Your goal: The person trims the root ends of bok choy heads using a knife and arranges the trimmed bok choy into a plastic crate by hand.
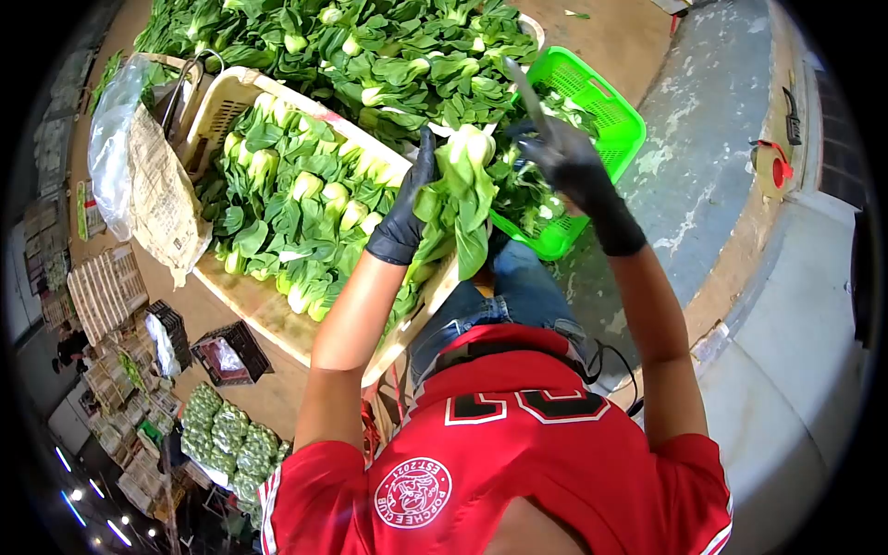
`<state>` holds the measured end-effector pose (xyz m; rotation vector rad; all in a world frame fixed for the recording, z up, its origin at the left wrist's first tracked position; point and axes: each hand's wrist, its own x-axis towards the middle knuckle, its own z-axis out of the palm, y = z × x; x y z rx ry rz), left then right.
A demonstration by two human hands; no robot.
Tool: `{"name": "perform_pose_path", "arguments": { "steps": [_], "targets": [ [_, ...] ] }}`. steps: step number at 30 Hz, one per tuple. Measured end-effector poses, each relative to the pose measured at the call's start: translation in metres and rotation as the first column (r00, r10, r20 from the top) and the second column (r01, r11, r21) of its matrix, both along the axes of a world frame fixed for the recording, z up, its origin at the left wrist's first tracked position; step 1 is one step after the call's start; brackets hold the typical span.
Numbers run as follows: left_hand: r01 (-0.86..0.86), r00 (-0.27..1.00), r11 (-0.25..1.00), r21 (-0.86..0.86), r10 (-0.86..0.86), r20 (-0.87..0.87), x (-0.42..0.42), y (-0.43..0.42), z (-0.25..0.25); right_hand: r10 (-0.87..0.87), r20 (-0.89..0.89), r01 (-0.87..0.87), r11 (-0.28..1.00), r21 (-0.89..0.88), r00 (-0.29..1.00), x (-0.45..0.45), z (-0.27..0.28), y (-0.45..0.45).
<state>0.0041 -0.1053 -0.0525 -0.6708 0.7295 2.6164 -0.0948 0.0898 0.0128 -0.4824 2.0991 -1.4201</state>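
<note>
My left hand [412, 205], in a black glove, is closed on a head of bok choy [465, 190], its pale base up and leaves hanging down. My right hand [572, 165], also gloved, grips a knife [528, 98] with its blade angled up and left, apart from the bok choy; its handle is mostly hidden in my fingers. Below my left hand, a cream plastic crate [277, 326] contains rows of bok choy [305, 190]. Beneath my right hand stands a bright green basket [633, 129] with loose leaves [539, 215] in it.
A large heap of bok choy [407, 55] lies beyond the crate. A clear plastic bag [120, 139] and a tan sack [165, 190] drape over its left side. Dark crates [229, 356] and bagged greens [231, 435] sit lower left. A ledge [768, 222] runs along the right.
</note>
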Motion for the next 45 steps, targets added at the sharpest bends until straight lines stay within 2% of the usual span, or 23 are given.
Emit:
{"name": "perform_pose_path", "arguments": {
  "steps": [1,4,7,8,11,15,17,18,19,20,22,23,24,25,27,29,31,33,35,38,41,43,45],
  "targets": [
    [-0.062,0.986,0.973,-0.223,0.024,-0.166,0.004,0.008,0.011,-0.061,0.257,0.052,0.998,0.042,0.964,0.004,0.010,-0.015],
    [-0.092,0.967,0.825,-0.557,-0.059,-0.246,0.011,0.008,0.044,0.031,0.080,-0.027,0.998,-0.051,0.996,0.005,0.001,-0.034],
    [-0.042,0.971,0.627,-0.778,-0.158,-0.180,0.025,0.004,0.038,0.147,-0.077,-0.139,0.985,0.106,0.986,0.009,-0.013,-0.039],
    [-0.056,0.968,0.437,-0.898,-0.197,-0.156,0.029,0.005,0.041,0.175,-0.025,-0.172,0.979,0.109,0.984,0.010,-0.015,-0.039],
    [-0.116,0.949,0.226,-0.967,-0.261,-0.175,0.035,0.004,0.030,0.212,0.319,-0.234,0.972,0.031,0.924,0.008,-0.006,-0.036],
    [-0.099,0.942,0.589,-0.802,-0.205,-0.267,0.039,-0.003,0.028,0.183,-0.217,-0.162,0.980,0.114,0.959,-0.004,-0.025,-0.006],
    [-0.130,0.973,0.797,-0.590,-0.011,-0.229,0.035,-0.011,0.020,0.168,-0.597,-0.010,0.966,0.258,0.784,-0.012,-0.056,0.028],
    [-0.160,0.987,0.903,-0.398,0.134,-0.093,0.029,-0.018,0.031,0.181,-0.594,0.048,0.936,0.349,0.783,-0.014,-0.065,0.049],
    [-0.187,0.982,0.867,-0.462,0.156,-0.104,0.016,-0.037,0.001,0.154,-0.517,0.101,0.896,0.432,0.842,-0.014,-0.066,0.063],
    [-0.291,0.949,0.808,-0.512,0.173,-0.265,-0.005,-0.069,-0.048,0.057,-0.468,0.154,0.904,0.399,0.882,-0.011,-0.070,0.080],
    [-0.449,0.885,0.722,-0.526,0.280,-0.371,-0.019,-0.110,-0.043,-0.022,-0.310,0.183,0.846,0.501,0.950,-0.008,-0.091,0.114],
    [-0.507,0.861,0.699,-0.504,0.388,-0.329,-0.027,-0.122,0.000,-0.044,-0.301,0.186,0.866,0.464,0.953,-0.002,-0.093,0.124],
    [-0.435,0.886,0.301,-0.848,0.309,-0.345,-0.021,-0.137,0.011,-0.025,-0.334,0.195,0.852,0.487,0.942,0.002,-0.109,0.140],
    [-0.426,0.870,-0.055,-0.903,0.248,-0.426,-0.008,-0.153,0.004,-0.076,-0.216,0.182,0.830,0.528,0.973,0.008,-0.103,0.141],
    [-0.322,0.904,-0.220,-0.921,0.216,-0.368,0.039,-0.192,-0.032,-0.173,-0.106,0.203,0.813,0.545,0.979,0.022,-0.099,0.146],
    [-0.010,0.973,-0.345,-0.938,0.215,-0.089,0.080,-0.225,-0.072,-0.220,-0.081,0.226,0.779,0.585,0.972,0.034,-0.102,0.154],
    [0.220,0.974,-0.586,-0.780,0.172,0.145,0.093,-0.231,-0.094,-0.247,-0.062,0.236,0.782,0.577,0.967,0.045,-0.104,0.154],
    [0.520,0.813,-0.576,-0.630,0.109,0.572,0.091,-0.233,-0.112,-0.271,-0.033,0.235,0.759,0.607,0.962,0.053,-0.103,0.153],
    [0.439,0.868,-0.696,-0.569,0.163,0.470,0.092,-0.220,-0.122,-0.237,-0.067,0.234,0.804,0.546,0.969,0.062,-0.103,0.149],
    [0.459,0.857,-0.701,-0.545,0.190,0.478,0.093,-0.214,-0.113,-0.227,-0.023,0.205,0.827,0.523,0.974,0.067,-0.097,0.130],
    [0.252,0.945,-0.816,-0.521,0.091,0.313,0.104,-0.212,-0.103,-0.189,-0.037,0.183,0.861,0.475,0.981,0.066,-0.099,0.114],
    [0.214,0.953,-0.819,-0.532,0.054,0.299,0.107,-0.221,-0.111,-0.157,-0.041,0.157,0.861,0.485,0.987,0.066,-0.091,0.100],
    [0.338,0.886,-0.753,-0.564,0.053,0.460,0.098,-0.226,-0.116,-0.145,-0.089,0.170,0.876,0.452,0.985,0.067,-0.092,0.092]
  ]
}}
